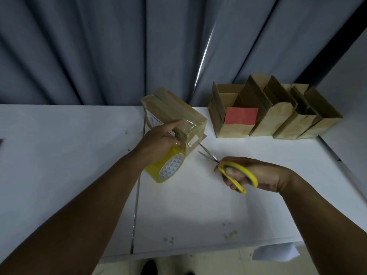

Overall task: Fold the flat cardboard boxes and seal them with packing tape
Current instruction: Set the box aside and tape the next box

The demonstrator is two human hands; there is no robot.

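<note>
Box point(174, 110) brown, glossy with tape; left grip point(158, 141) tight around yellow tape roll point(166, 167), right grip point(258, 173) around scissors point(244, 169).

Matt brown cardboard box point(174, 114) under glossy clear tape; shiny metal, yellow plastic scissors point(228, 167).

Forearms point(83, 211), left hand point(158, 140) and right hand point(258, 173) are bare.

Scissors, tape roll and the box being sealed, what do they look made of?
The scissors: blades look like bare metal, grey and glinting; the yellow loops look like smooth plastic. The tape roll: glossy, translucent yellowish film, probably plastic, on a printed white core, likely card. The box: matte brown cardboard, shiny where clear tape covers it.
</note>
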